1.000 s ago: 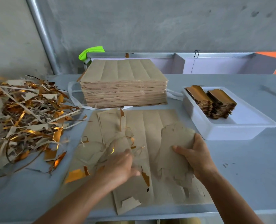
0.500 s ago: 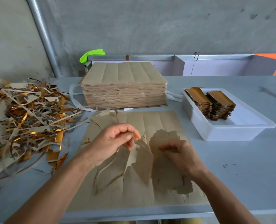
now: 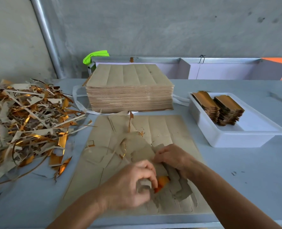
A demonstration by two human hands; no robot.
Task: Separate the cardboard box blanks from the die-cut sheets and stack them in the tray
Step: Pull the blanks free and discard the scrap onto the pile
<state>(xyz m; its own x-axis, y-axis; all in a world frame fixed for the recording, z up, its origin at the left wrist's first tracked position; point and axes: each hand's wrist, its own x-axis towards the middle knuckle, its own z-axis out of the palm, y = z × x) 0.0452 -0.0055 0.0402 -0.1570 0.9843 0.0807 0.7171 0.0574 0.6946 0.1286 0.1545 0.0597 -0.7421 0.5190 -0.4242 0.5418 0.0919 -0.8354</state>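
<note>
Grey concrete backs the pale blue table [image 3: 246, 164]. Since half a second ago the left hand [image 3: 130, 184] has dropped from mid-air and now pinches a scrap with an orange-gold face, tight against the right hand [image 3: 173, 158], which grips the freed blank [image 3: 178, 184]. That suggests trimming is nearly done. Beyond the grip lies the working sheet [image 3: 155, 128]; far right, the tray [image 3: 232, 139] holds stacked blanks [image 3: 227, 108].
</note>
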